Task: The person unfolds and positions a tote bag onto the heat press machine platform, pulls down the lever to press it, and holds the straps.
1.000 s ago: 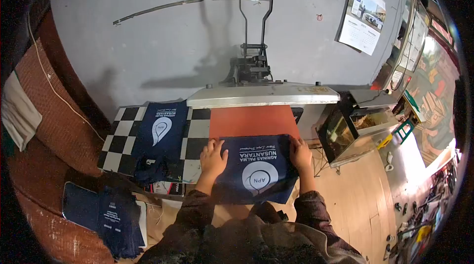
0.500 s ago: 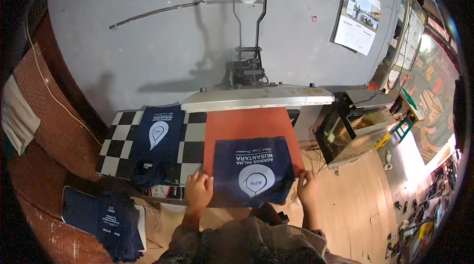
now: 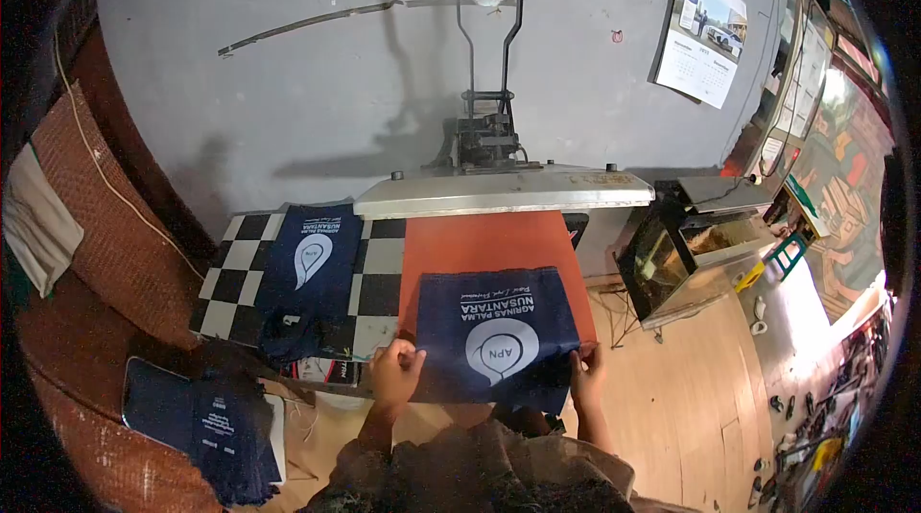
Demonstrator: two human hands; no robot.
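Grey wall (image 3: 288, 100), hanging calendar (image 3: 705, 38), pale wood-look floor (image 3: 691, 388)

In front of the smooth metal press (image 3: 504, 192) lies matt cloth (image 3: 501, 340) on a smooth matt sheet (image 3: 489, 242); right of the press, glossy wood-look floor (image 3: 681, 369).

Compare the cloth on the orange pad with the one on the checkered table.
The pad cloth lies between the left hand and right hand; the table cloth lies away from both. The pad cloth lies mostly flat; the table cloth looks bunched at its near end. Both are dark blue with white lettering and emblem.
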